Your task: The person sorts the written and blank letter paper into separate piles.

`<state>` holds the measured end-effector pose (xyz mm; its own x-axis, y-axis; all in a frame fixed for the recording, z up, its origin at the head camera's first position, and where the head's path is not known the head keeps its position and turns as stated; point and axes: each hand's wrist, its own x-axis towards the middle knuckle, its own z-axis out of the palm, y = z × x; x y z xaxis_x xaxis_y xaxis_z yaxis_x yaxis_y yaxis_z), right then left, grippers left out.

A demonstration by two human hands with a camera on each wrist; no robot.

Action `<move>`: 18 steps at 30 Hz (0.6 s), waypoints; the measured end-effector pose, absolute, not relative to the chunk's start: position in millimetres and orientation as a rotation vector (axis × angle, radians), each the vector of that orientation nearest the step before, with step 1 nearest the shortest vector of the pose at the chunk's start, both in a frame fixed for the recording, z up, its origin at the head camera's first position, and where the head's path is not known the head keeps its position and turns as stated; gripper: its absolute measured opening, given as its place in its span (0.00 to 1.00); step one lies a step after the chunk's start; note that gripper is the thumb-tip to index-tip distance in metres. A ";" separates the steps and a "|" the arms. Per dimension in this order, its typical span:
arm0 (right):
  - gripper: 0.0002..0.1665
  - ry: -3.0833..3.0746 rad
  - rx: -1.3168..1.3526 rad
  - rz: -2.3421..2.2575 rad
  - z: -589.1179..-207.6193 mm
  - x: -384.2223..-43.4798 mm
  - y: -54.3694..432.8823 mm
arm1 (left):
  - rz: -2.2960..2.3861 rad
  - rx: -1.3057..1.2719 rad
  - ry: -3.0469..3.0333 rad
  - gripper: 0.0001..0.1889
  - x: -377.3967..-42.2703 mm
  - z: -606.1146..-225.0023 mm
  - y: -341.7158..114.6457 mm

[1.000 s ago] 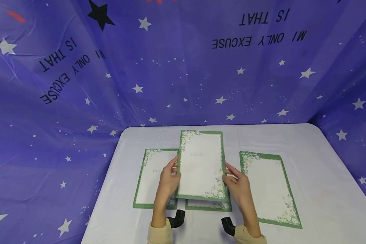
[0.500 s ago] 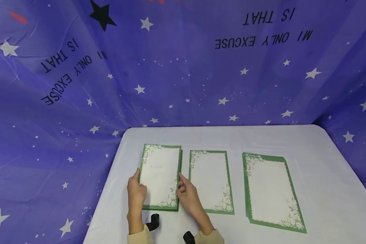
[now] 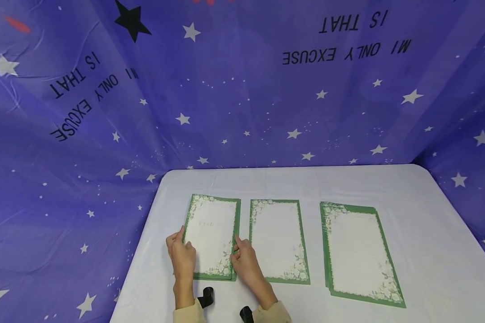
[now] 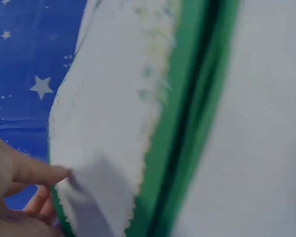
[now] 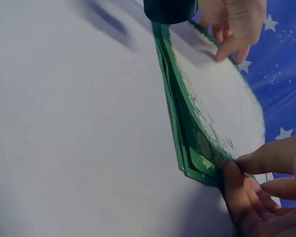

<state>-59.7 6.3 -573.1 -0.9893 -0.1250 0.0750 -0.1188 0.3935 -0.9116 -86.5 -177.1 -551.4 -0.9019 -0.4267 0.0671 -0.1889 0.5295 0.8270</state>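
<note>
A white paper sheet [image 3: 210, 242] with a green border, printed flowers and faint handwriting lies over similar sheets at the table's left. My left hand [image 3: 182, 255] pinches its left edge, thumb on top and fingers beneath. At the opposite edge, my right hand [image 3: 246, 264] grips low down with thumb and fingers. In the right wrist view, the top sheet bows upward between the hands, and several green edges [image 5: 187, 158] show stacked under it. The left wrist view shows the left thumb [image 4: 54, 174] pressing on the paper's face.
A matching sheet [image 3: 276, 237] lies in the table's middle, and a slightly fanned pile [image 3: 361, 255] lies at the right. The white-covered table [image 3: 291, 184] meets a purple star-printed curtain [image 3: 242, 112] behind and at the sides. Black camera mounts [image 3: 207, 297] sit at the wrists.
Both hands have carried the sheet from above the middle pile leftward and lowered it onto the left one. Over the last half second it has shifted only slightly.
</note>
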 end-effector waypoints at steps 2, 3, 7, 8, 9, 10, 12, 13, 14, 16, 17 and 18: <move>0.34 2.634 -0.224 -1.701 -573.8 -59.1 4.1 | -1.272 0.554 -2.557 0.28 -85.7 -555.0 -178.0; 0.34 2.639 -0.219 -1.696 -573.4 -58.9 3.2 | -1.246 0.573 -2.588 0.28 -85.2 -555.9 -178.3; 0.33 2.706 -0.206 -1.624 -570.3 -59.9 2.7 | -1.167 0.623 -2.659 0.27 -85.6 -558.0 -177.7; 0.32 2.721 -0.201 -1.598 -569.1 -60.5 3.1 | -1.144 0.627 -2.663 0.27 -85.7 -558.2 -177.4; 0.32 2.742 -0.198 -1.567 -567.9 -61.3 3.6 | -1.119 0.631 -2.664 0.26 -85.8 -558.6 -176.9; 0.31 2.754 -0.196 -1.553 -566.8 -62.2 4.7 | -1.099 0.633 -2.658 0.26 -85.9 -559.4 -176.4; 0.28 2.786 -0.178 -1.521 -565.1 -63.6 8.2 | -1.061 0.631 -2.618 0.26 -85.4 -560.5 -174.0; 0.26 2.808 -0.174 -1.508 -564.6 -64.0 11.2 | -1.046 0.630 -2.583 0.26 -84.9 -560.7 -172.0; 0.25 2.833 -0.161 -1.503 -563.5 -64.0 15.0 | -1.046 0.624 -2.543 0.25 -84.7 -561.0 -169.3; 0.19 2.918 -0.128 -1.503 -562.0 -64.3 25.3 | -1.091 0.586 -2.457 0.23 -85.0 -560.4 -161.1; 0.17 2.973 -0.095 -1.494 -561.0 -64.3 31.8 | -1.129 0.557 -2.424 0.22 -85.2 -559.0 -155.3; 0.15 3.024 -0.052 -1.490 -559.6 -64.3 39.1 | -1.175 0.523 -2.403 0.21 -85.6 -557.4 -148.8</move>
<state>-64.3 39.1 -559.6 -0.9733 0.0731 0.2176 -0.1280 0.6141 -0.7788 -85.6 -148.8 -557.4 -0.8442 -0.4983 0.1975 -0.1501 0.5735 0.8053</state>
